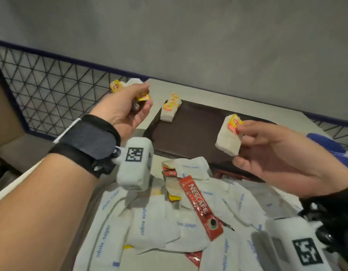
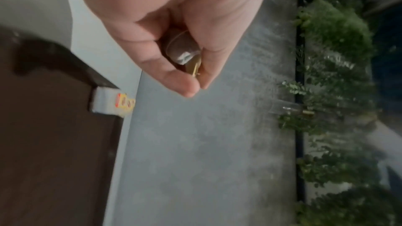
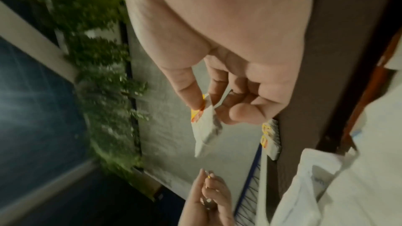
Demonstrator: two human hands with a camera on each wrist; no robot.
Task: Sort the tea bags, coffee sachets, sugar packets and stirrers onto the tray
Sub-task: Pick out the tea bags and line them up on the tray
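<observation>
My left hand [image 1: 144,99] hovers beyond the far left corner of the dark brown tray [image 1: 190,137], pinching a tea bag by its yellow tag [image 1: 143,97]; more white bag and another tag [image 1: 116,86] stick out behind its fingers. In the left wrist view the thumb and fingertip [image 2: 195,75] squeeze that tag. My right hand [image 1: 237,132] holds a white tea bag [image 1: 228,141] above the tray's right part, gripping it at the tag end [image 3: 204,126]. A small stack of tea bags [image 1: 170,109] lies in the tray's far left corner. White sugar packets [image 1: 149,222] and a red coffee sachet [image 1: 200,206] lie heaped nearest to me.
A black wire mesh fence [image 1: 51,90] runs behind the white table [image 1: 208,94], with a grey wall beyond it. A cardboard box [image 1: 4,114] stands at the left. Something blue [image 1: 329,145] sits at the right edge. The tray's middle is bare.
</observation>
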